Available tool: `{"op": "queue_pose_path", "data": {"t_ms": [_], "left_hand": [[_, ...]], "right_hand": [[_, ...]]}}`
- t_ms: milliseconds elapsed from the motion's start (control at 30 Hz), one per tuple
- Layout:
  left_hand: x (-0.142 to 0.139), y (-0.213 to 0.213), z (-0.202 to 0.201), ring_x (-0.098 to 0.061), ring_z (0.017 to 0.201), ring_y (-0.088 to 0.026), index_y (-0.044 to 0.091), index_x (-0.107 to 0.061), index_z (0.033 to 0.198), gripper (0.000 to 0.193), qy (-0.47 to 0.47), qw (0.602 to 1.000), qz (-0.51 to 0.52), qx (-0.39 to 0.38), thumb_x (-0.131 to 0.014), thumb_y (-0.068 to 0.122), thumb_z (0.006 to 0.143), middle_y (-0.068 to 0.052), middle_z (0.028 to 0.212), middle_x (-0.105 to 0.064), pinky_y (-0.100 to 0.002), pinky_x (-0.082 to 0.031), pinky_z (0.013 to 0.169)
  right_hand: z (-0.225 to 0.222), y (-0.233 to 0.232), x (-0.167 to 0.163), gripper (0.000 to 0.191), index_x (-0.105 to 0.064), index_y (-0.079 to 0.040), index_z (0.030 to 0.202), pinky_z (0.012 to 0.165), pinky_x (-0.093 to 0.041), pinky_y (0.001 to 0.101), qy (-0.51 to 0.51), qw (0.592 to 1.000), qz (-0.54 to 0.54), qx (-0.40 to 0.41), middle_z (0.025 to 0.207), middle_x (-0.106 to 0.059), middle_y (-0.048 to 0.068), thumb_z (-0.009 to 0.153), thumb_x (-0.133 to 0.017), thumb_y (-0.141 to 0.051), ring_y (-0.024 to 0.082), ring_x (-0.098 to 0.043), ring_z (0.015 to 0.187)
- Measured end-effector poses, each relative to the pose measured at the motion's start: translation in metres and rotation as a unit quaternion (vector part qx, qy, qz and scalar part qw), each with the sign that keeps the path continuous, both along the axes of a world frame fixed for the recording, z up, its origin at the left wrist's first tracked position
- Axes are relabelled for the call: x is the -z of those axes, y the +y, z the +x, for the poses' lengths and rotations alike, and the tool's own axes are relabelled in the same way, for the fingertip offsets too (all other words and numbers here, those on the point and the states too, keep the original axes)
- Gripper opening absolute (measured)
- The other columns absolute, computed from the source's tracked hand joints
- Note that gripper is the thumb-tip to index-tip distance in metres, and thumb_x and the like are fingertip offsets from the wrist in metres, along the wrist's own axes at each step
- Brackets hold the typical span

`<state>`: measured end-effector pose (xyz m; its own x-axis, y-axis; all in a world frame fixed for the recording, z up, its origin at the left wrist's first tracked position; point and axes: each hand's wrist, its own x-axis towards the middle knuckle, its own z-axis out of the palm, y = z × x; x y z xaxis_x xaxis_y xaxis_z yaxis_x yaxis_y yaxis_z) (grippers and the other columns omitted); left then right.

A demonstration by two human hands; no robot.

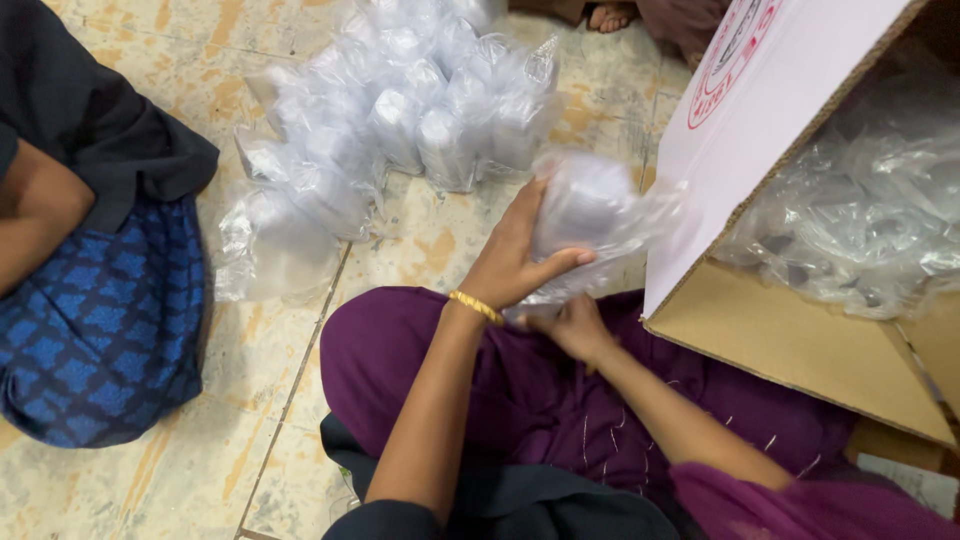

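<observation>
1. Head view, hands: the left hand (515,262) lies against the near side of a clear plastic-wrapped packet (590,215), fingers stretched up along it and thumb pressed across its lower edge, so the hand is clamped on the packet. A gold bangle (476,306) sits on that wrist.
2. The right hand (572,327) is just below, fingers curled together on the loose plastic at the packet's bottom end; how firmly it pinches I cannot tell.
3. The packet holds what look like stacked clear cups. It is held up off the floor, above the person's lap in purple cloth (520,390), just beside the white flap of a cardboard box (760,130).
4. The box lies tipped on its side at the right edge of the tiled floor (250,400), its opening facing left and upward. Crumpled clear plastic wrap (865,215) fills its inside.
5. A heap of similar wrapped cup packets (400,120) rests on the floor towards its far edge, well apart from the hands.
6. At the left edge sits another person in a dark top and a blue patterned garment (100,320), one forearm showing.
7. Bare toes (610,15) show at the far edge.
</observation>
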<state>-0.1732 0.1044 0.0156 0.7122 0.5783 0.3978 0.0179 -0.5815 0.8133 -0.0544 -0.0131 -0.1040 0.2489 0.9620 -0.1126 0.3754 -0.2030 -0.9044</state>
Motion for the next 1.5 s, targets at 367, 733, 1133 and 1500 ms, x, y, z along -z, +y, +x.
{"op": "queue_pose_path", "data": {"t_ms": [367, 733, 1133, 1500], "left_hand": [[-0.115, -0.105, 0.096, -0.04, 0.15, -0.037, 0.011, -0.016, 0.165, 0.089, -0.176, 0.978, 0.093, 0.07, -0.059, 0.059, 0.104, -0.022, 0.163, -0.035, -0.047, -0.037, 0.126], [0.017, -0.048, 0.348, -0.03, 0.151, -0.049, -0.003, -0.021, 0.161, 0.09, -0.111, 0.984, -0.095, -0.104, -0.051, 0.05, 0.095, -0.035, 0.163, -0.03, -0.047, -0.025, 0.123], [0.0, -0.094, 0.315, -0.025, 0.151, -0.056, -0.007, -0.023, 0.161, 0.104, -0.014, 0.994, -0.101, -0.034, -0.041, 0.072, 0.095, -0.044, 0.157, -0.029, -0.053, -0.028, 0.119], [-0.065, -0.051, 0.091, -0.075, 0.114, -0.023, 0.007, -0.062, 0.138, 0.026, -0.205, 0.909, -0.141, 0.334, -0.056, 0.021, 0.117, -0.011, 0.129, -0.073, -0.037, -0.063, 0.103]], "right_hand": [[0.064, -0.182, -0.114, 0.063, -0.058, 0.006, 0.132, 0.107, -0.045, 0.0406, -0.05, 0.986, 0.157, -0.012, 0.126, -0.069, 0.018, 0.086, -0.075, -0.035, 0.031, -0.062, 0.121], [0.161, -0.174, -0.15, 0.059, -0.052, -0.002, 0.147, 0.074, -0.054, 0.0305, 0.268, 0.95, 0.083, 0.139, 0.118, -0.065, 0.012, 0.103, -0.061, -0.04, 0.018, -0.064, 0.095], [0.256, -0.078, -0.154, 0.054, -0.049, -0.005, 0.149, 0.093, -0.059, 0.0375, 0.323, 0.9, 0.163, 0.245, 0.132, -0.06, 0.012, 0.115, -0.052, -0.046, 0.024, -0.061, 0.115], [0.192, -0.052, -0.17, 0.055, -0.059, -0.009, 0.145, 0.117, -0.033, 0.0586, -0.566, 0.784, 0.21, 0.144, 0.152, -0.05, 0.023, 0.095, -0.079, -0.017, 0.046, -0.04, 0.144]]}}
